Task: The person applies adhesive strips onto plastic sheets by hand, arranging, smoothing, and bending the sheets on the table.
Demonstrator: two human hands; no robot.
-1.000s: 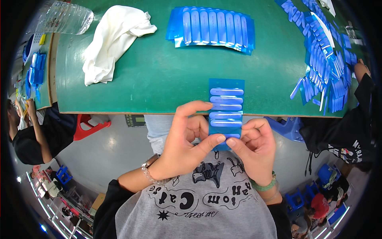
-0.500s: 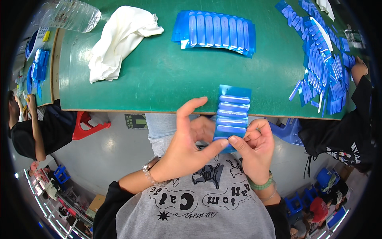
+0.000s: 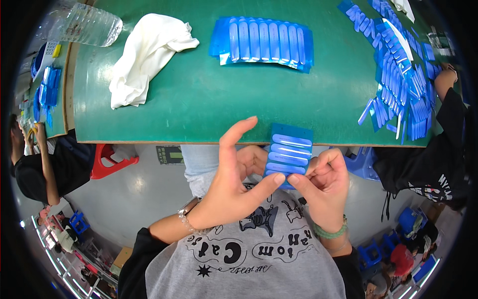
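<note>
In front of my body, just off the near table edge, I hold a blue film sheet [image 3: 291, 155] carrying a row of rounded, strip-shaped blue pieces. My left hand [image 3: 234, 182] pinches its lower left part, thumb on the front and index finger raised away from it; the other fingers are partly hidden behind. The thumb of my right hand [image 3: 323, 187] presses the lower right corner, with its fingers curled at and behind the edge. Farther off on the table lies a neat stack of similar blue sheets [image 3: 266, 42].
A crumpled white cloth [image 3: 149, 62] and a clear plastic bottle [image 3: 94, 24] lie at the left of the green table [image 3: 199, 112]. Many loose blue strips and sheets [image 3: 398, 74] are heaped at the right, where a co-worker's arm [image 3: 445, 82] reaches in. Another person [image 3: 40, 164] works at the left.
The top edge of the held sheet has come down toward me, and fewer strips show on its face. Both hands keep their pinch in nearly the same place.
</note>
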